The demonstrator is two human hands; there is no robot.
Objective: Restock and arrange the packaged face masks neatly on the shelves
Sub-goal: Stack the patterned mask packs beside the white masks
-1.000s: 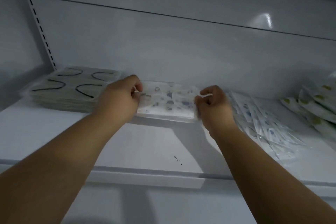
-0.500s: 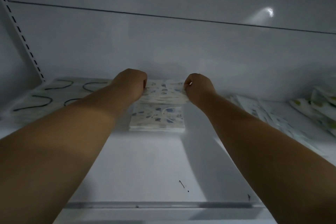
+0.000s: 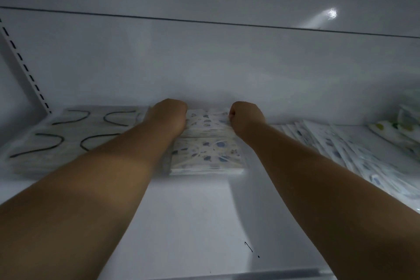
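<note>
Both my arms reach deep onto a white shelf [image 3: 193, 223]. My left hand [image 3: 168, 116] and my right hand [image 3: 246, 118] grip the two ends of a stack of blue-patterned mask packs [image 3: 208, 120] at the back wall. The stack looks lowered to the shelf, but contact is hidden. Just in front of it lies a second stack of the same blue-patterned packs [image 3: 205, 157], flat on the shelf. My fingers are curled round the back stack's edges.
A flat pile of pale packs with black ear loops [image 3: 68, 138] fills the shelf's left side. Blue-patterned packs [image 3: 341, 152] lie fanned out on the right, and yellow-green patterned packs [image 3: 395, 129] sit at the far right. A slotted upright [image 3: 25, 68] stands at the left.
Both hands carried the back stack from mid-shelf to the back wall. The camera moved closer and lower, and a front stack came into sight.
</note>
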